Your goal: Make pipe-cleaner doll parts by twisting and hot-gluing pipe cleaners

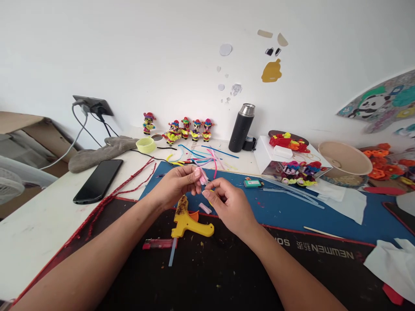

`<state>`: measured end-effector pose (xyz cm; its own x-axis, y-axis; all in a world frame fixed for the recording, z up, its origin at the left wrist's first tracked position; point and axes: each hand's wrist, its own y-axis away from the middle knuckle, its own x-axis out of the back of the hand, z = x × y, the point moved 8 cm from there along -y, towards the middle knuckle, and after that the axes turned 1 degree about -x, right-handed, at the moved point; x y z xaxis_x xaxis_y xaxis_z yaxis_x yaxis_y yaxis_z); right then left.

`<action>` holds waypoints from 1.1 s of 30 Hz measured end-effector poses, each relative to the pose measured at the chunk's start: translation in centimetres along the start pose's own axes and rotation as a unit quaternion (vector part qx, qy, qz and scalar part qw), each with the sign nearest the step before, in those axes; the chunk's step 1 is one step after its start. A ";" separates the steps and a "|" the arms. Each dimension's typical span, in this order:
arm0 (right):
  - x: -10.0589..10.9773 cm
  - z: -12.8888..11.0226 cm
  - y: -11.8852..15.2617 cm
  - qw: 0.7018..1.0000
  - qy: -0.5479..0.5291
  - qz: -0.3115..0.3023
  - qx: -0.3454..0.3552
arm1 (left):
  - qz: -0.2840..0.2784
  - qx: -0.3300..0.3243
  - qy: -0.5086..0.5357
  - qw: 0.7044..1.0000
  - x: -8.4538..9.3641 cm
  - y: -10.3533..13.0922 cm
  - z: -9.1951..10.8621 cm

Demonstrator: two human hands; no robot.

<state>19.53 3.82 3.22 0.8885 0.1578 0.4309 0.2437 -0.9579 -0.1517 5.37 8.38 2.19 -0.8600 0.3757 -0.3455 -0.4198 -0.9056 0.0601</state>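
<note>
My left hand (184, 180) pinches a small pink and white fuzzy piece (203, 176) between thumb and fingers, above the blue mat. Close on its right, my right hand (223, 198) has thumb and forefinger brought together at the piece's lower end; whatever they grip is too small to make out. Another pink and white piece (205, 208) lies on the mat just below the hands. A yellow glue gun (191, 224) with a clear stick rests on the black mat, partly hidden near its nozzle, beside a red translucent tool (158, 244).
Loose coloured pipe cleaners (210, 157) lie behind the hands, with small figures (196, 130) and a black flask (241, 128) farther back. A phone (98, 181) and red fuzzy strands (106, 199) are at left. Glue sticks (298, 196) and a white box (264, 155) stand right.
</note>
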 end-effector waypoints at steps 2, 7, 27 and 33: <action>0.0 0.0 0.0 1.000 0.002 0.001 0.002 | -0.014 0.007 -0.006 1.000 -0.3 0.1 -0.1; 0.0 0.3 -0.2 1.000 -0.005 0.003 -0.007 | -0.031 0.021 -0.012 0.999 -0.8 0.2 -0.4; 0.2 0.2 -0.2 1.000 -0.014 0.007 -0.021 | -0.060 0.045 -0.008 0.997 -1.0 0.3 -0.8; -0.2 0.5 -0.3 0.998 -0.050 -0.030 -0.023 | -0.094 0.073 0.005 0.993 -1.1 0.6 -1.4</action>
<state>19.49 4.22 2.73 0.9082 0.2353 0.3460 0.2804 -0.9560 -0.0859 6.50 7.12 1.34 -0.7604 0.5322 -0.3722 -0.6100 -0.7820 0.1280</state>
